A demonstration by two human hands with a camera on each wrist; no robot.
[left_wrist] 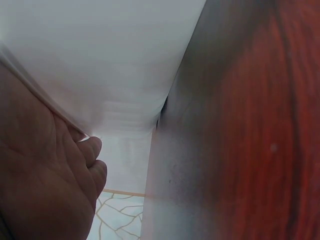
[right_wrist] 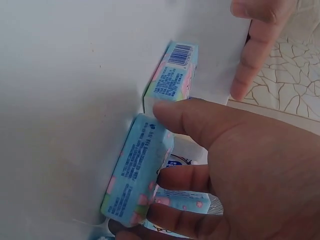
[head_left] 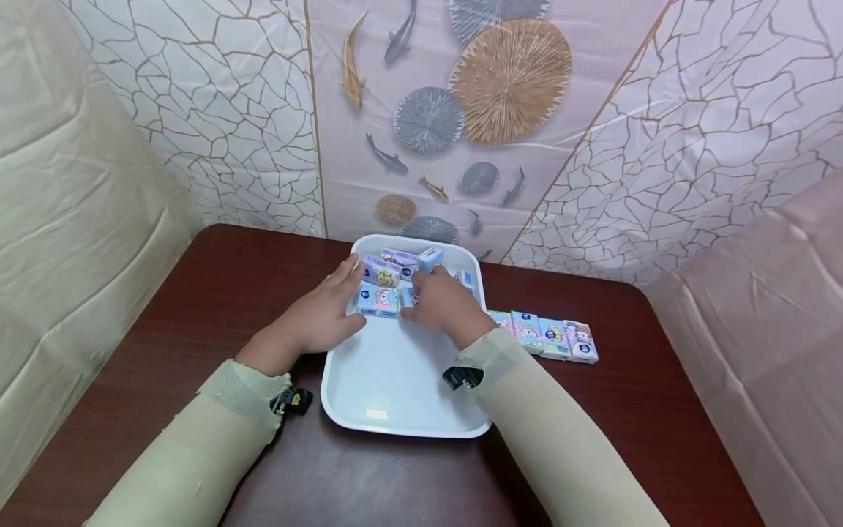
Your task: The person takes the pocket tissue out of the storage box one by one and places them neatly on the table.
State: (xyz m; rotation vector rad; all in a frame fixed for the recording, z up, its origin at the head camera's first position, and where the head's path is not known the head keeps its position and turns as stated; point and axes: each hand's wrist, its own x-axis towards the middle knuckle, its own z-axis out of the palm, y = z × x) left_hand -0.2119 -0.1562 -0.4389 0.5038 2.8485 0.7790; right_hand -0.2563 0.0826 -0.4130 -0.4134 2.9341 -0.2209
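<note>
A white tray [head_left: 402,388] holds several small cartoon-printed tissue packs at its far end. My left hand [head_left: 323,315] rests at the tray's left rim with straight fingers; its palm side shows beside the tray's outer wall in the left wrist view. Inside the tray, my right hand [head_left: 444,300] grips a light blue tissue pack [right_wrist: 137,170], the thumb at one end and the fingers along its side and far end. Beside it lies another blue tissue pack [right_wrist: 172,75] with a barcode. A purple tissue pack [head_left: 380,272] leans near my left fingertips.
Right of the tray, several tissue packs [head_left: 553,338] lie in a row on the dark red-brown table [head_left: 632,410], partly behind my right forearm. A patterned cloth [head_left: 428,190] hangs behind the table's back edge, with more cloth on both sides.
</note>
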